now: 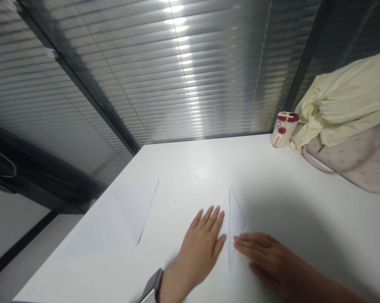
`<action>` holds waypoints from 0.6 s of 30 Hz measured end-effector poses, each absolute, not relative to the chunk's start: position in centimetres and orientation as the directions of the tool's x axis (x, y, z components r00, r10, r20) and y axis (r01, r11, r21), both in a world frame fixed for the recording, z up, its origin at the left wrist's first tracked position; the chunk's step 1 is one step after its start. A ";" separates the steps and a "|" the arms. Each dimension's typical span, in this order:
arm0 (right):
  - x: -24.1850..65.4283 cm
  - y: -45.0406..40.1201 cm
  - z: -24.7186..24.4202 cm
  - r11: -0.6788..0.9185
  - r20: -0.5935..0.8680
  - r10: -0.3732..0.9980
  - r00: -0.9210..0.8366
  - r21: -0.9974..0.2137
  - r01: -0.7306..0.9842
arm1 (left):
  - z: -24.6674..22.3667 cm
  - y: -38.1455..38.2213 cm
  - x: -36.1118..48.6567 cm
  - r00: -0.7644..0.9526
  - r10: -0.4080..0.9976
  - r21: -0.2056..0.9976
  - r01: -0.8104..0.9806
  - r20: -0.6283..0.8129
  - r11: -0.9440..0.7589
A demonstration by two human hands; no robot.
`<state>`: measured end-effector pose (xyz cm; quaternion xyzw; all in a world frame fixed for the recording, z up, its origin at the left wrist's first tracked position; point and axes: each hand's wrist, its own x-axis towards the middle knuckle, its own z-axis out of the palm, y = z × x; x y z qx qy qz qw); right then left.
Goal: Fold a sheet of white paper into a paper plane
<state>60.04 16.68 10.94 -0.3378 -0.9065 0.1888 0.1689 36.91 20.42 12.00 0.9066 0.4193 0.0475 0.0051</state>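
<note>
A folded white sheet of paper lies on the white table, its narrow kite shape pointing away from me with a crease line down the middle. My left hand rests flat along its left side, fingers stretched out, the thumb near the centre line. On the other side, my right hand touches the lower right part with extended fingertips. The paper's left portion is partly hidden under my left hand. A smartwatch is on my left wrist.
Another white paper with a dark line along its right edge lies to the left. At the back right stand a cream and red can-shaped container, a pale yellow cloth and a pinkish bag. Blinds rise behind the table.
</note>
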 end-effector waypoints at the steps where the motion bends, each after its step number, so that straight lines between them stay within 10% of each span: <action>1: 60.1 16.8 11.0 0.702 0.178 0.673 -0.718 -0.459 0.544 | 11.9 20.5 36.9 0.645 0.761 0.054 0.759 0.067 -0.648; 18: 59.8 22.4 10.6 0.869 0.207 0.469 -0.858 -0.281 0.408 | 12.0 19.9 36.9 0.624 0.771 0.073 0.769 0.124 -0.635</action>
